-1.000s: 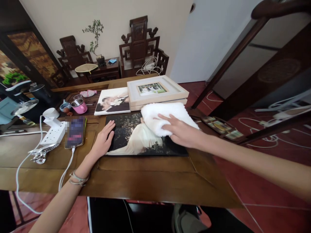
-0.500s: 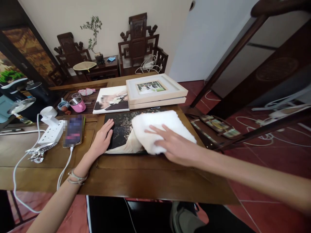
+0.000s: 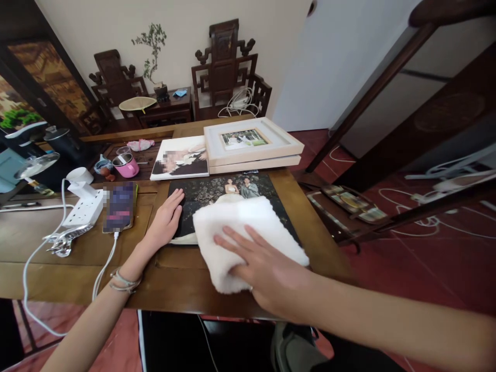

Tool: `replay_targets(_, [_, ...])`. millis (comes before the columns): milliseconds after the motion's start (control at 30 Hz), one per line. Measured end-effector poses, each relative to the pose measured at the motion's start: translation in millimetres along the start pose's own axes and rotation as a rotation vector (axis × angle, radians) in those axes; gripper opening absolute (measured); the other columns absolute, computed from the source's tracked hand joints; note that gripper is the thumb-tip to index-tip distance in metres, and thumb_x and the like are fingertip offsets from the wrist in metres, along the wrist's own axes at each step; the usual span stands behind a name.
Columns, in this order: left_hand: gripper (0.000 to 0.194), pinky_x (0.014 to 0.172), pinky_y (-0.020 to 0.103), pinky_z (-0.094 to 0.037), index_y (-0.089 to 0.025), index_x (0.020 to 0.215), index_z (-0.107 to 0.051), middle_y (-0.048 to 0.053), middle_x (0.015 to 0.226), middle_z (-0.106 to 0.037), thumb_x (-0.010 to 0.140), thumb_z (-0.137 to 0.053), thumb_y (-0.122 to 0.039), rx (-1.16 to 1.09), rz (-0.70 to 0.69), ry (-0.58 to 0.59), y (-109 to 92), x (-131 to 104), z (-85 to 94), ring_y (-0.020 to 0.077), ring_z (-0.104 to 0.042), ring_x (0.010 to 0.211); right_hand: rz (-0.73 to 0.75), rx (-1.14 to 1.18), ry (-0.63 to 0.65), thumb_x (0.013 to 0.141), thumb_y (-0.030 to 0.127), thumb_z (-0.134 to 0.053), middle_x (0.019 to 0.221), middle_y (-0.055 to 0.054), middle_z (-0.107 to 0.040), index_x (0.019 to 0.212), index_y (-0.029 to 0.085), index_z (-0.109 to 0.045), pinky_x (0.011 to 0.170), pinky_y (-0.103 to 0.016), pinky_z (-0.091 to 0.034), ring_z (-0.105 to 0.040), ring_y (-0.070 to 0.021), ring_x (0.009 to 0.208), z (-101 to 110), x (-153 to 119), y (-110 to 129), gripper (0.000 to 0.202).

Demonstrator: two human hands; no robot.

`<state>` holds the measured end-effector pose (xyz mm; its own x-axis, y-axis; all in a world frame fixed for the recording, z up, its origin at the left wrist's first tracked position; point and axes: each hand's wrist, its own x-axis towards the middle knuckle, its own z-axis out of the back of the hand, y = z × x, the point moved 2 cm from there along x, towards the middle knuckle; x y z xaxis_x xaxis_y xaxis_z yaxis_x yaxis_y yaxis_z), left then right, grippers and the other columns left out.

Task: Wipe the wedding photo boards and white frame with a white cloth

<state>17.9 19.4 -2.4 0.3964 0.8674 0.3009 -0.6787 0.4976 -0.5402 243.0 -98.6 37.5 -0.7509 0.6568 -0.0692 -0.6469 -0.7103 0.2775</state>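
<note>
A dark wedding photo panel (image 3: 194, 194) lies flat on the wooden table. My left hand (image 3: 166, 217) rests on its left edge with the fingers stretched out, holding nothing. Under my right hand (image 3: 259, 261) is a thick, fluffy white cloth (image 3: 251, 214), pressed down by spread fingers, with the thumb at its near side. The cloth covers the lower right part of the panel and hangs past its near edge onto the table (image 3: 174, 284). Two figures in the picture show above the cloth.
Behind the panel lie a white photo panel (image 3: 158, 168) and stacked pale frames (image 3: 284, 139). To the left are a charging phone (image 3: 120, 209), a power strip (image 3: 83, 209) with loose cables, a pink mug (image 3: 126, 165) and a black kettle (image 3: 60, 144). A dark wooden chair (image 3: 372, 124) stands at right.
My right hand has drawn the cloth toward me and slightly left, uncovering the panel's upper part with its two figures. My left hand stays at the panel's left edge.
</note>
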Motion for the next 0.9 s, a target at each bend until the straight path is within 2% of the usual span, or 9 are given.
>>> replay_targets(100, [0.044, 0.116, 0.045, -0.025, -0.014, 0.131, -0.052, 0.012, 0.144, -0.046, 0.095, -0.034, -0.03, -0.001, 0.001, 0.0, -0.3, 0.1, 0.2, 0.0216, -0.036, 0.138, 0.028, 0.011, 0.006, 0.063, -0.001, -0.046, 0.148, -0.015, -0.036, 0.101, 0.014, -0.069, 0.109, -0.062, -0.022, -0.021, -0.035, 0.139, 5.5, 5.8, -4.6, 0.047])
replay_targets(233, [0.045, 0.116, 0.045, -0.025, -0.011, 0.131, -0.052, 0.014, 0.144, -0.046, 0.095, -0.033, -0.03, 0.0, 0.008, 0.009, -1.0, 0.0, 0.9, 0.0217, -0.035, 0.138, -0.043, -0.061, -0.112, 0.064, -0.003, -0.043, 0.147, -0.016, -0.038, 0.11, 0.013, -0.064, 0.109, -0.058, -0.024, -0.025, -0.031, 0.139, 19.6, 38.9, -57.6, 0.053])
replay_targets(300, [0.044, 0.116, 0.046, -0.025, -0.012, 0.131, -0.052, 0.013, 0.144, -0.046, 0.095, -0.033, -0.03, -0.004, 0.005, 0.008, -0.9, -0.1, 1.2, 0.022, -0.035, 0.138, -0.098, -0.107, -0.168, 0.066, -0.003, -0.042, 0.142, -0.018, -0.045, 0.113, 0.012, -0.061, 0.107, -0.058, -0.028, -0.027, -0.0314, 0.138, 25.4, 55.9, -83.6, 0.053])
replay_targets(367, [0.043, 0.116, 0.047, -0.025, -0.015, 0.131, -0.052, 0.011, 0.144, -0.046, 0.095, -0.034, -0.03, -0.007, 0.003, 0.007, -0.4, -0.3, 1.3, 0.022, -0.035, 0.138, -0.133, -0.127, -0.191, 0.069, -0.003, -0.04, 0.138, -0.018, -0.05, 0.116, 0.011, -0.06, 0.105, -0.059, -0.029, -0.028, -0.0319, 0.138, 28.0, 66.0, -96.7, 0.053])
replay_targets(467, [0.044, 0.116, 0.046, -0.025, -0.015, 0.132, -0.052, 0.011, 0.145, -0.046, 0.095, -0.034, -0.03, -0.006, 0.0, 0.006, 0.4, -0.3, 1.0, 0.0218, -0.035, 0.139, -0.174, -0.105, -0.17, 0.069, -0.003, -0.041, 0.144, -0.019, -0.042, 0.119, 0.009, -0.058, 0.105, -0.063, -0.026, -0.024, -0.0354, 0.139, 23.8, 61.8, -84.1, 0.055])
replay_targets(567, [0.044, 0.116, 0.045, -0.025, -0.012, 0.132, -0.052, 0.012, 0.144, -0.045, 0.095, -0.034, -0.031, 0.0, 0.005, 0.009, 0.1, -0.3, 0.5, 0.0216, -0.035, 0.139, -0.153, -0.05, -0.092, 0.066, -0.002, -0.044, 0.15, -0.018, -0.032, 0.113, 0.011, -0.064, 0.107, -0.065, -0.02, -0.018, -0.0375, 0.14, 11.8, 39.3, -42.4, 0.052])
replay_targets(700, [0.045, 0.116, 0.045, -0.025, -0.011, 0.131, -0.052, 0.013, 0.144, -0.046, 0.095, -0.034, -0.03, -0.003, 0.011, 0.007, -1.7, -0.2, 0.2, 0.022, -0.035, 0.139, -0.014, 0.0, 0.011, 0.065, 0.001, -0.051, 0.151, -0.018, -0.029, 0.1, 0.013, -0.07, 0.107, -0.067, -0.016, -0.015, -0.04, 0.139, -2.1, 10.5, 7.3, 0.042])
replay_targets(800, [0.043, 0.116, 0.046, -0.026, -0.014, 0.131, -0.052, 0.011, 0.144, -0.046, 0.095, -0.034, -0.03, -0.009, 0.007, 0.001, -2.0, -0.3, 0.4, 0.0216, -0.035, 0.138, 0.047, 0.011, 0.017, 0.065, 0.002, -0.052, 0.149, -0.017, -0.032, 0.102, 0.013, -0.071, 0.108, -0.065, -0.017, -0.018, -0.0387, 0.139, -2.9, 9.2, 7.9, 0.043])
replay_targets(900, [0.043, 0.116, 0.045, -0.026, -0.014, 0.131, -0.053, 0.011, 0.144, -0.046, 0.095, -0.034, -0.03, 0.001, 0.002, 0.006, -0.9, -0.4, 0.3, 0.0216, -0.035, 0.138, 0.037, -0.035, -0.04, 0.068, -0.001, -0.048, 0.15, -0.015, -0.033, 0.106, 0.015, -0.069, 0.109, -0.063, -0.018, -0.02, -0.035, 0.14, 4.1, 28.0, -19.4, 0.046])
